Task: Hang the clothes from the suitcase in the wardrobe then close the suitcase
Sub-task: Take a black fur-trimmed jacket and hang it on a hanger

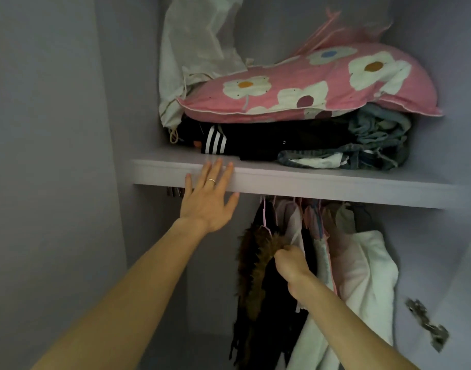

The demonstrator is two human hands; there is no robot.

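Two grips reach into the wardrobe (55,129): the left grip (209,202), released with fingers spread, lies against the shelf (322,184) edge at centre left, while the right grip (290,263) clenches the fur-trimmed dark coat (253,265) among the hanging clothes (362,263) at lower centre.

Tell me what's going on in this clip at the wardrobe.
A person is working at an open wardrobe. Their left hand lies flat, fingers straight, against the front edge of the shelf. Their right hand grips a dark fur-trimmed garment among the hanging clothes below it. On the shelf a pink flowered pillow lies on folded clothes. The suitcase is out of view.
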